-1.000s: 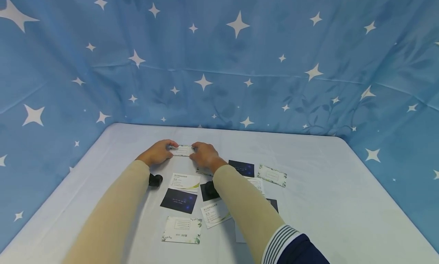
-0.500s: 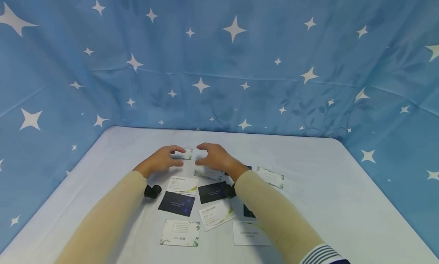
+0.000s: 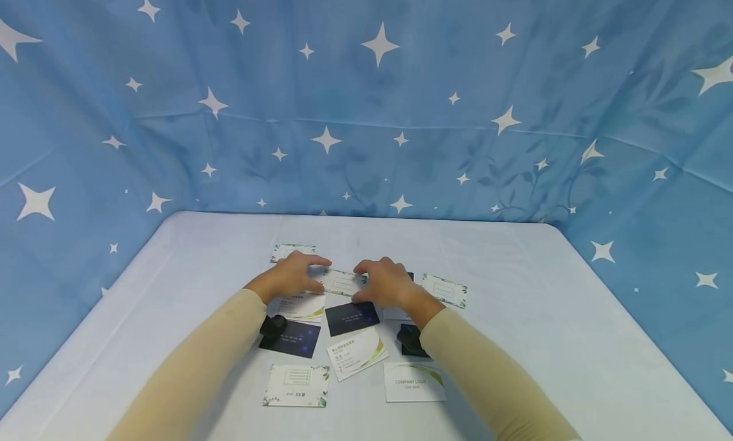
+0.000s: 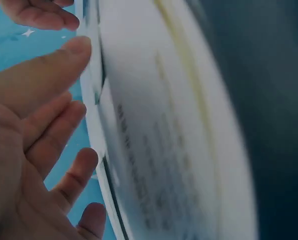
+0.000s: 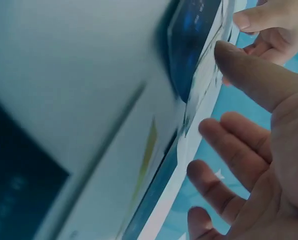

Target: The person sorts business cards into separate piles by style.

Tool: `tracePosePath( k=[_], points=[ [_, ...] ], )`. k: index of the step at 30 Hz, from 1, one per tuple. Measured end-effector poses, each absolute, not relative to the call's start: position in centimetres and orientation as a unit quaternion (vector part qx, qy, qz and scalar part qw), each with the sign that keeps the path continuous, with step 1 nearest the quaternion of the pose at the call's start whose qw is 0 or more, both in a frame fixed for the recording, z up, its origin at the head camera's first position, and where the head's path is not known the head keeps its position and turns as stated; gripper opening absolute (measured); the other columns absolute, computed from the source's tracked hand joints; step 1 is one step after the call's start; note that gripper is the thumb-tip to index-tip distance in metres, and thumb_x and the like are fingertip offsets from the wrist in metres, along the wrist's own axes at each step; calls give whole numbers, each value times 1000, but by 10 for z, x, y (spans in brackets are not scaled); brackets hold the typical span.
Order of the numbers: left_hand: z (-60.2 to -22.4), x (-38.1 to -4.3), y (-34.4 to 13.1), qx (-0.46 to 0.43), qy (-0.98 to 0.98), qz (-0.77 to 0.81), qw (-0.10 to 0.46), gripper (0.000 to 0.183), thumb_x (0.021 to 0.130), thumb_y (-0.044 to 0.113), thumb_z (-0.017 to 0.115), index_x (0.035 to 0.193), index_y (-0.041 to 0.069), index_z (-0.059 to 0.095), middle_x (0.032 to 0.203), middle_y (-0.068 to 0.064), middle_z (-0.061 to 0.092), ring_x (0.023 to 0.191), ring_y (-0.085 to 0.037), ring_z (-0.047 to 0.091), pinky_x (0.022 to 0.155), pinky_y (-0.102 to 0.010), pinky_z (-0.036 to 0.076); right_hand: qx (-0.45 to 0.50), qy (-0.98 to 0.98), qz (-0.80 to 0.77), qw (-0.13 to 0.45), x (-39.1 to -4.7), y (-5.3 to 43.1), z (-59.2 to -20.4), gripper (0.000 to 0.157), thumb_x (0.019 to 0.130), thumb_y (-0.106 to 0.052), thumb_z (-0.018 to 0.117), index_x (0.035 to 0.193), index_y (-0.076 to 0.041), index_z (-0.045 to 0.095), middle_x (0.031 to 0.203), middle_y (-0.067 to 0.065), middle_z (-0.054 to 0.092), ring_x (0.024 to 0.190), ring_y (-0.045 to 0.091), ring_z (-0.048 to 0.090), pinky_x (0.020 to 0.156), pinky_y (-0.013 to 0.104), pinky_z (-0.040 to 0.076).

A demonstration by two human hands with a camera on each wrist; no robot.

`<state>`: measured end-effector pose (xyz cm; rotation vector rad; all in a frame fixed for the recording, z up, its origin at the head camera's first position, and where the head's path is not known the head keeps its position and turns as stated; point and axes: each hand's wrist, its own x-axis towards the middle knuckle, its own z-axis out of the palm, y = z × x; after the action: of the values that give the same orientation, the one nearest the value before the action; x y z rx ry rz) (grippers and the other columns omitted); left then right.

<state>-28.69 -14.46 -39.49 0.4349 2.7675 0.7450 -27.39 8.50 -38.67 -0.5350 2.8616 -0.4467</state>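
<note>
In the head view a white card with a leafy border [image 3: 343, 282] lies on the white table, flanked by both hands. My left hand [image 3: 291, 277] is at its left end, thumb and forefinger spread at the corners. The right hand [image 3: 388, 284] mirrors this at the right end, its thumb at the near corner. Both wrist views show the fingers of the left hand [image 4: 54, 120] and right hand [image 5: 253, 130] loosely extended. Whether the fingertips touch the card is unclear. Just below it lies a dark blue card [image 3: 352, 318].
Another leafy card [image 3: 293, 251] lies behind the left hand, and one [image 3: 444, 291] to the right. Nearer are a dark card [image 3: 292, 339], a white card with a green-yellow curve [image 3: 356, 354], a leafy card [image 3: 296, 385] and a company-logo card [image 3: 413, 382]. A starry blue curtain [image 3: 366, 110] hangs behind.
Both hands have left the far leafy card, which now lies uncovered on the table. They have moved nearer and to the right, to the ends of another leafy card.
</note>
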Motion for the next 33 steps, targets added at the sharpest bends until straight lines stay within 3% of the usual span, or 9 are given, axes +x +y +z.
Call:
tracePosePath(
  k=[10, 19, 28, 33],
  points=[
    [-401, -289, -137, 151, 955, 221, 128, 56, 88, 28, 77, 141, 24, 59, 146, -11, 51, 134, -35, 41, 101, -59, 29, -170, 971, -139, 97, -272, 88, -393, 63, 83, -44, 81, 138, -18, 61, 119, 0, 66, 111, 26, 51, 100, 48, 37],
    [-400, -287, -137, 137, 955, 236, 113, 50, 85, 27, 81, 132, 23, 64, 139, -8, 54, 121, -34, 44, 96, -55, 33, -158, 970, -157, 101, -276, 87, -392, 60, 85, -39, 80, 137, -17, 61, 124, 0, 64, 113, 26, 50, 102, 48, 36],
    [-393, -285, -157, 149, 950, 263, 79, 48, 89, 29, 77, 134, 19, 62, 139, -12, 54, 126, -33, 49, 103, -60, 28, -170, 967, -171, 85, -282, 80, -389, 56, 87, -39, 77, 137, -19, 61, 128, 0, 62, 115, 26, 49, 100, 48, 38],
    [-384, -294, -178, 142, 941, 295, 87, 49, 91, 23, 75, 136, 14, 60, 140, -17, 52, 129, -38, 46, 103, -59, 33, -200, 953, -218, 72, -296, 64, -381, 54, 90, -34, 75, 139, -14, 59, 133, 4, 61, 121, 26, 51, 101, 43, 42]
  ],
)
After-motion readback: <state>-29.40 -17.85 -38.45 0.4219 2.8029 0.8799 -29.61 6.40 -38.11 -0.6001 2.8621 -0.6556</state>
